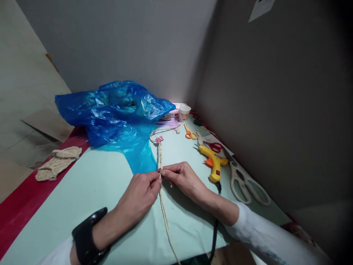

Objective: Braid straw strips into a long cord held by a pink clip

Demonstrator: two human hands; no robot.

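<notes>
A thin beige cord (164,215) runs down the middle of the pale green table sheet and over its front edge. Its upper stretch looks braided or twisted and ends at a pink binder clip (159,139). My left hand (145,189) pinches the cord from the left, thumb and fingers pressed together. From the right, my right hand (183,178) pinches the same cord just above, its fingertips almost touching the left ones. Fine strands between the fingertips are too small to make out.
A crumpled blue plastic bag (118,114) lies back left, a woven beige piece (58,162) at the left edge. On the right are a yellow glue gun (213,160), large white-handled scissors (241,182), orange scissors (190,133) and red-handled scissors (216,147). A paper cup (184,113) stands behind.
</notes>
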